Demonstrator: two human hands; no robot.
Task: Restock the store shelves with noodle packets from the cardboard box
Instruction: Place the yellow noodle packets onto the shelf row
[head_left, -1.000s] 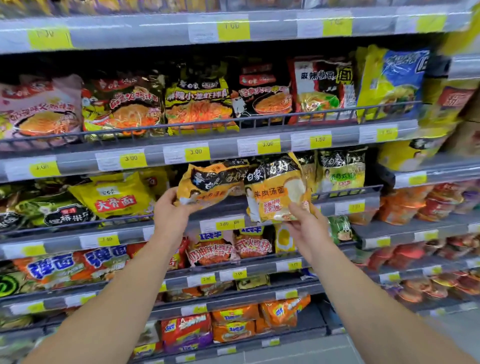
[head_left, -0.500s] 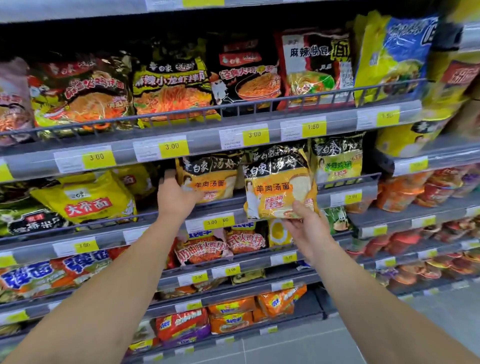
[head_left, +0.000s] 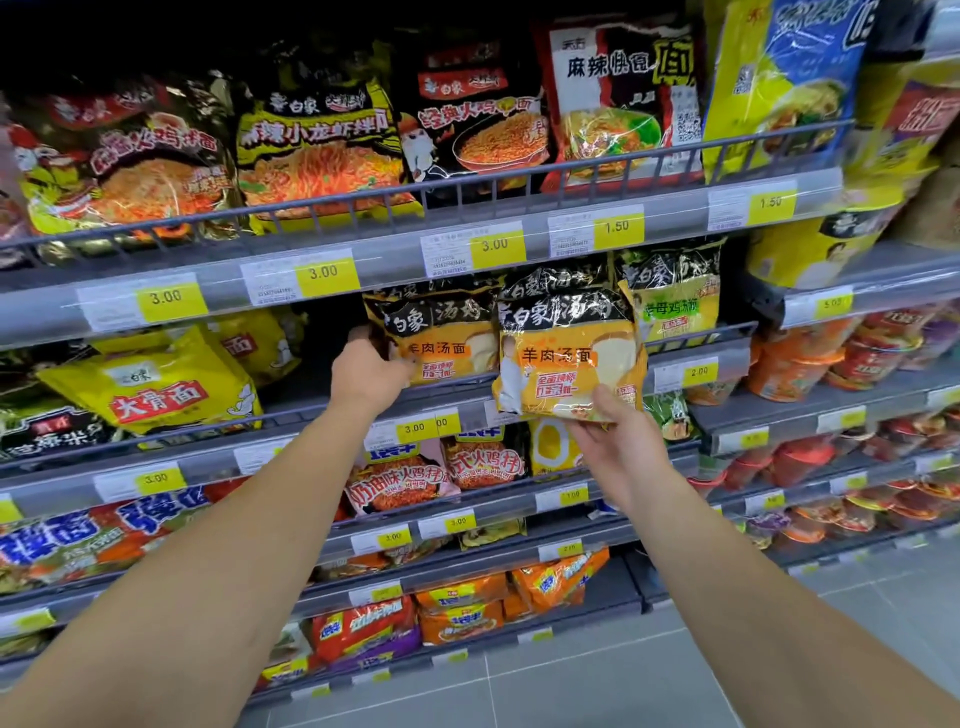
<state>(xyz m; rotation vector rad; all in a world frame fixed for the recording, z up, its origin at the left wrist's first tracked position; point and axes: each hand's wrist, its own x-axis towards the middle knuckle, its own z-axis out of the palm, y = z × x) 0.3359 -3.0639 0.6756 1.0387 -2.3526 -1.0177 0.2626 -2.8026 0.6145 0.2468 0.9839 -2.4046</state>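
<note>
My right hand (head_left: 615, 441) grips the bottom edge of a yellow and black noodle packet (head_left: 569, 358), held upright in front of the middle shelf's rail (head_left: 691, 345). My left hand (head_left: 366, 371) grips the left edge of a matching noodle packet (head_left: 441, 332) that stands on that same shelf, just left of the held one. More packets of the same kind stand behind them. The cardboard box is out of view.
Shelves above and below are packed with other noodle packets behind wire rails, with yellow price tags along each edge. A dark gap (head_left: 322, 353) lies left of my left hand, beside yellow packets (head_left: 156, 387). Cup noodles (head_left: 810, 364) fill the shelves at right. Grey floor tiles lie below.
The left packet has gone from tilted and lifted to upright on the shelf, my left hand still at its edge. The right packet has turned upright near the rail. The view moved closer.
</note>
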